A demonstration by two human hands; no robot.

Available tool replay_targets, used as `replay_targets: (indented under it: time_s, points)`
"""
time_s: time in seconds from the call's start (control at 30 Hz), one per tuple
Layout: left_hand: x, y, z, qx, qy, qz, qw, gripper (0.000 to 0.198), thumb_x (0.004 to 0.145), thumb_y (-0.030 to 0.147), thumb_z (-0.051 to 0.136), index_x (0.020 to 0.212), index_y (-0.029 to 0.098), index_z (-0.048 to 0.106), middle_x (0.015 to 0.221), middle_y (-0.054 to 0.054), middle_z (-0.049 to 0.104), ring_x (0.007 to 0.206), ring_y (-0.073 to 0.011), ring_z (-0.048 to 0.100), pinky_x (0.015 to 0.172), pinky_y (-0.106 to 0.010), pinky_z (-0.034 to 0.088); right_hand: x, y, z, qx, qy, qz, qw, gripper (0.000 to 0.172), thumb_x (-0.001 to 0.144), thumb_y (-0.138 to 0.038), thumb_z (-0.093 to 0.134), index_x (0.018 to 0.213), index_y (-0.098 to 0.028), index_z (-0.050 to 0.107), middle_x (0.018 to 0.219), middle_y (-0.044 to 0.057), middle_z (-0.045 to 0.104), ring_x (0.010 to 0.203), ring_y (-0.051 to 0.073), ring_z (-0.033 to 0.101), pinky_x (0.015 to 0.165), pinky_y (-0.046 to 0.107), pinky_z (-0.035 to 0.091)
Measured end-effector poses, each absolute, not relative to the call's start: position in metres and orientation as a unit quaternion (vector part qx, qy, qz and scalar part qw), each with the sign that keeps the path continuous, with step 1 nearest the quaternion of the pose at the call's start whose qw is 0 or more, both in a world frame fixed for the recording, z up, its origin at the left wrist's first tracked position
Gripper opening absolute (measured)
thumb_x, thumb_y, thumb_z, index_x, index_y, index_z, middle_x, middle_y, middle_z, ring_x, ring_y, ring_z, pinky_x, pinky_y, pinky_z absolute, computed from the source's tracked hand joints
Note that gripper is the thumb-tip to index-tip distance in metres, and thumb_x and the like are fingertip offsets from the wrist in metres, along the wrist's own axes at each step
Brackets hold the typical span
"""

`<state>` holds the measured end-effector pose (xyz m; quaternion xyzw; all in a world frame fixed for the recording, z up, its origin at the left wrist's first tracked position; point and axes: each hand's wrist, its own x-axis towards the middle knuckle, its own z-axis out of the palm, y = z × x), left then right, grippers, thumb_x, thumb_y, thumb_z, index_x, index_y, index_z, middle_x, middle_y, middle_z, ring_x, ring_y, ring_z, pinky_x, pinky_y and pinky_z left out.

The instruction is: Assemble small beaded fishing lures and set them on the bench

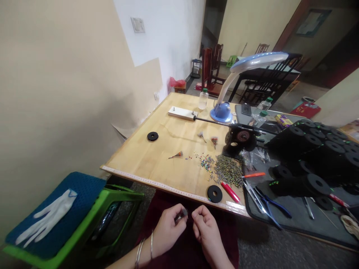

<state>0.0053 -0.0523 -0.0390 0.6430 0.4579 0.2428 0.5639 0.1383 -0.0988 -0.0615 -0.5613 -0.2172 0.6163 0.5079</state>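
In front of the near edge of the tabletop (134,160), the left hand (167,232) pinches a small grey piece (183,213) in closed fingers, its long axis pointing toward the right hand (206,232), whose half-curled fingers (198,213) hover just beside it, gripping nothing.

I read the small piece (184,212) in my left hand (168,231) as grey. Loose beads (206,163) show mixed colours; tube beads (228,170) are olive with black stripes. The desk lamp (238,74) is blue and silver. The stool cushion (56,213) is teal, its frame (123,192) green, the glove (46,218) white.
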Motion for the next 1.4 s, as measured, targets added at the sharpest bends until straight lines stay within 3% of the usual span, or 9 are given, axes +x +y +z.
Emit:
replay_targets:
  time_s: [0.23,0.47,0.67,0.97,1.07,1.23,1.4]
  points:
    - [0.007,-0.049,-0.041,0.624,0.479,0.232,0.572,0.015,0.076,0.026,0.059,0.067,0.015,0.064,0.054,0.003,0.052,0.051,-0.0106,0.039,0.051,-0.022,0.032,0.142,-0.099,-0.062,-0.546,-0.251,0.636,0.484,0.042,0.071,-0.058,0.067,0.072,-0.02,0.048,0.042,-0.011,0.04,0.038,0.005,0.024,0.041,0.019,0.014]
    - [0.0,-0.042,-0.035,0.6,0.447,0.289,0.597,0.026,0.084,0.039,0.056,0.079,0.017,0.067,0.067,-0.002,0.066,0.062,-0.0154,0.057,0.061,-0.023,0.044,0.143,-0.099,-0.059,-0.569,-0.322,0.621,0.432,0.025,0.074,-0.035,0.063,0.062,-0.02,0.047,0.04,-0.012,0.033,0.039,0.005,0.023,0.041,0.021,0.016]
    - [0.005,-0.041,-0.038,0.462,0.47,0.299,0.69,0.042,0.074,0.052,0.065,0.086,0.012,0.067,0.072,-0.008,0.072,0.051,-0.0125,0.055,0.052,-0.025,0.045,0.141,-0.102,-0.065,-0.589,-0.344,0.575,0.452,0.016,0.071,-0.024,0.053,0.06,-0.022,0.042,0.038,-0.012,0.036,0.033,0.005,0.028,0.038,0.019,0.019]
    - [-0.003,-0.032,-0.038,0.331,0.508,0.376,0.701,0.039,0.068,0.046,0.072,0.09,0.014,0.067,0.084,-0.009,0.072,0.081,-0.023,0.068,0.061,-0.027,0.051,0.142,-0.104,-0.054,-0.607,-0.329,0.562,0.455,0.015,0.067,-0.025,0.053,0.057,-0.022,0.041,0.037,-0.012,0.036,0.033,0.005,0.028,0.037,0.018,0.02]
    - [-0.014,-0.025,-0.038,0.363,0.499,0.363,0.698,0.034,0.07,0.042,0.071,0.091,0.014,0.069,0.09,-0.009,0.072,0.079,-0.0204,0.066,0.063,-0.026,0.05,0.143,-0.104,-0.053,-0.59,-0.295,0.58,0.478,0.016,0.07,-0.028,0.056,0.06,-0.022,0.044,0.038,-0.011,0.037,0.033,0.006,0.029,0.038,0.019,0.018]
    - [-0.02,-0.029,-0.04,0.438,0.482,0.265,0.711,0.035,0.072,0.043,0.068,0.088,0.012,0.07,0.065,0.0,0.062,0.052,-0.009,0.048,0.047,-0.02,0.033,0.142,-0.104,-0.055,-0.574,-0.285,0.589,0.492,0.022,0.074,-0.034,0.06,0.065,-0.021,0.046,0.041,-0.01,0.041,0.037,0.006,0.031,0.04,0.018,0.021]
    - [-0.007,-0.038,-0.036,0.443,0.466,0.211,0.737,0.031,0.067,0.037,0.071,0.084,0.012,0.068,0.058,0.005,0.053,0.049,-0.007,0.038,0.047,-0.02,0.026,0.141,-0.103,-0.056,-0.574,-0.322,0.583,0.477,0.023,0.076,-0.035,0.061,0.065,-0.02,0.048,0.042,-0.009,0.044,0.038,0.007,0.034,0.041,0.02,0.025]
